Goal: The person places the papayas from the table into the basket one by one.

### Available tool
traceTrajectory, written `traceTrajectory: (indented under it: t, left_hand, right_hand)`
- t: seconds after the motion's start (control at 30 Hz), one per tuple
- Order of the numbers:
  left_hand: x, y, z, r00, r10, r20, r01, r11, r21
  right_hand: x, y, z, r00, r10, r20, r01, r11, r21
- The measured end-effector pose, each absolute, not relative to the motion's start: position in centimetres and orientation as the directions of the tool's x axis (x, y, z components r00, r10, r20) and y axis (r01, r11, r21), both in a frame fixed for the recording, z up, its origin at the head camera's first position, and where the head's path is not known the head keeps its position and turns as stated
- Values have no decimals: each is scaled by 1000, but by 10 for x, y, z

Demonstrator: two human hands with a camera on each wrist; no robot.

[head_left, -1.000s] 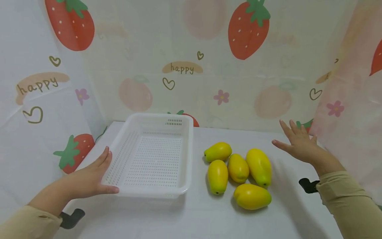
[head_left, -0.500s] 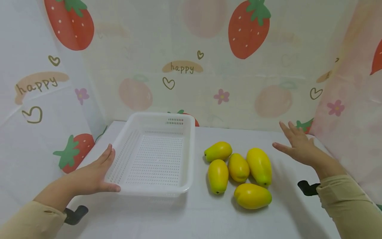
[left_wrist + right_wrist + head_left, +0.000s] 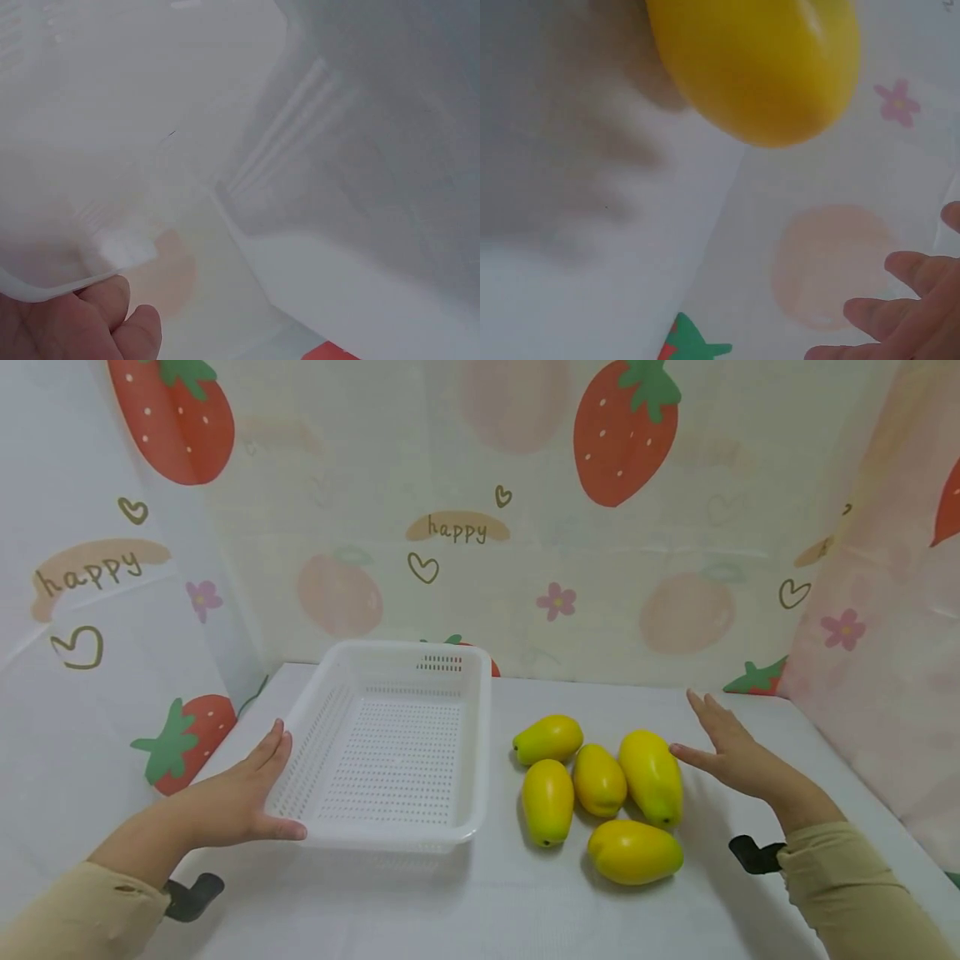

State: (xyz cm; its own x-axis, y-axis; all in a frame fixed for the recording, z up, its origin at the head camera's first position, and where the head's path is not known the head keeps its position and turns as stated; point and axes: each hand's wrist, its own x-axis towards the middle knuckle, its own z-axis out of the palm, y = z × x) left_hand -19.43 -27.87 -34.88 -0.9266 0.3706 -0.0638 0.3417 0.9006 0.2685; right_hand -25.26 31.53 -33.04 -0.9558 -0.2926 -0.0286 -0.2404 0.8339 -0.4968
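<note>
A white perforated plastic basket (image 3: 390, 760) stands on the left part of the table. At its near left corner is my left hand (image 3: 217, 802), fingers straight along the left side and thumb stretched along the front rim. In the left wrist view, fingertips (image 3: 139, 330) show right at the basket's rim. Several yellow, papaya-like fruits with greenish ends lie grouped right of the basket, including a large one (image 3: 649, 777) and one lying sideways in front (image 3: 634, 853). My right hand (image 3: 738, 756), fingers spread and holding nothing, hovers just right of the large fruit.
A white cloth covers the table (image 3: 510, 910). Behind it rises a backdrop curtain (image 3: 615, 560) printed with strawberries, hearts and flowers, and the fabric continues up both sides. Both wrists wear dark straps.
My right hand has moved left and slightly lower, closer to the large yellow fruit. The basket and left hand have shifted very slightly rightward in the head view; the fruits stay in place.
</note>
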Motion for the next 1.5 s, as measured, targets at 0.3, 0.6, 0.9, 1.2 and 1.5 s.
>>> traceTrajectory:
  t: [0.3,0.6,0.9,1.2,1.5]
  left_hand:
    - [-195,-278,-349,-925,375,-59,348,900,264]
    - [-196,-280,-351,-924,378,-63,350,899,265]
    - [-196,-280,-350,-924,378,-67,348,899,266]
    - [-196,-281,-351,-924,377,-67,347,899,265]
    - [-195,-280,-350,-923,380,-58,353,897,267]
  right_hand:
    - [-248,315,-357,-950,-301,-78,-192,765,-615]
    - [-250,312,-372,-952,-285,-114,-152,760,-632]
    - [-250,306,-381,-954,-270,-132,-136,780,-611]
    - [-254,302,-386,-953,-268,-139,-131,783,-609]
    - [-257,302,-391,-954,-271,-128,-145,793,-592]
